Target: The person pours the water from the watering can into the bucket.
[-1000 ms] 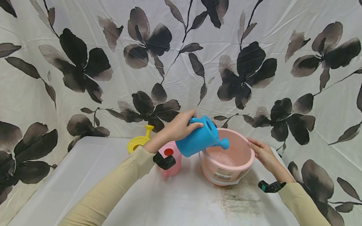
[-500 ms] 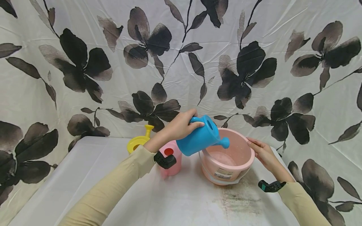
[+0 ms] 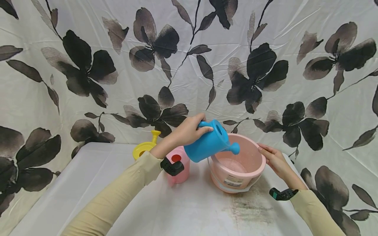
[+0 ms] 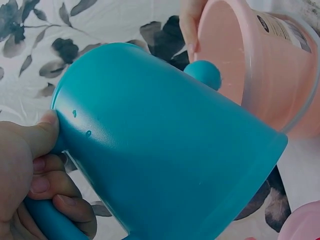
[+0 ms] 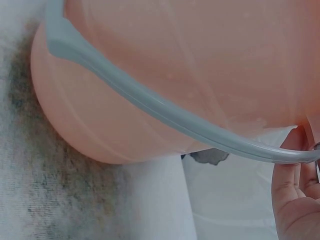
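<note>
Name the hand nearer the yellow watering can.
Left. The left hand grips the blue watering can, right of the yellow watering can; the right hand is farther right, at the rim of the pink bucket.

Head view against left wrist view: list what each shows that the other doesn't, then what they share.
Only the head view: the yellow watering can, the black wristbands and the sleeves.

Only the left wrist view: small droplet-like marks on the blue watering can.

Both: that blue can, the pink bucket, the pink watering can (just an edge in the wrist view), the left grip, the right grip and flower-patterned cloth.
</note>
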